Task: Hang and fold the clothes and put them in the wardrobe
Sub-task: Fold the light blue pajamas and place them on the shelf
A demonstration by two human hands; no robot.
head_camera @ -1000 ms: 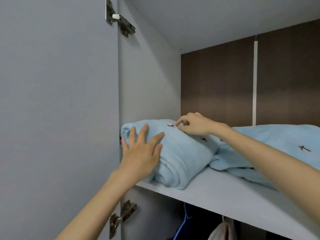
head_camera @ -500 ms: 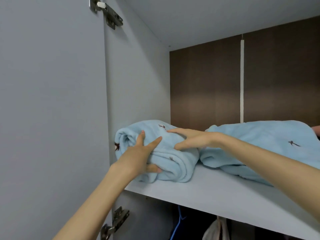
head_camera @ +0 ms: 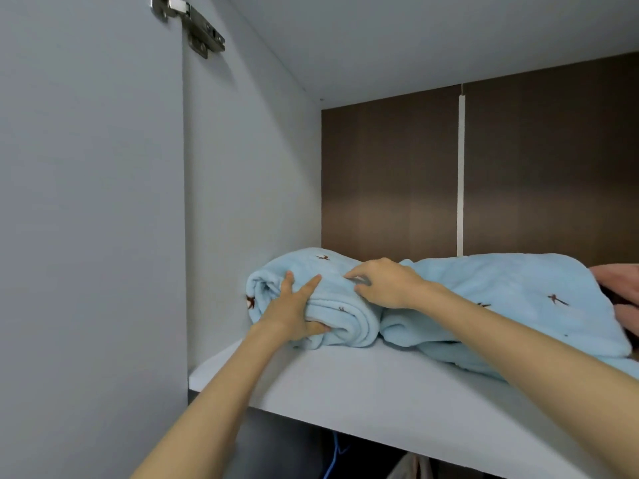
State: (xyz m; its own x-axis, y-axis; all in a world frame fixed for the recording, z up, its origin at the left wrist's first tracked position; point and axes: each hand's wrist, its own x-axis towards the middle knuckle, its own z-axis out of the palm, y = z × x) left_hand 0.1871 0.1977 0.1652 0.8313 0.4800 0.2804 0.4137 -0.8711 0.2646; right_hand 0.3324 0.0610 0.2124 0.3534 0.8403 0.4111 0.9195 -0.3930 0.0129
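Observation:
A folded light-blue fleece garment with small brown marks lies on the grey wardrobe shelf, against the left wall. My left hand grips its near end, fingers on top and thumb underneath. My right hand rests on its top with fingers curled into the cloth. A second light-blue folded piece lies beside it on the right, partly under my right forearm.
The open wardrobe door with a metal hinge stands at the left. A pink cloth shows at the far right of the shelf. Below the shelf hang dark clothes and a blue hanger. A brown back panel closes the compartment.
The folded garment has slid deeper onto the shelf toward the left wall. My left hand went from lying flat on it to gripping its end; my right hand's fingers curled into the top.

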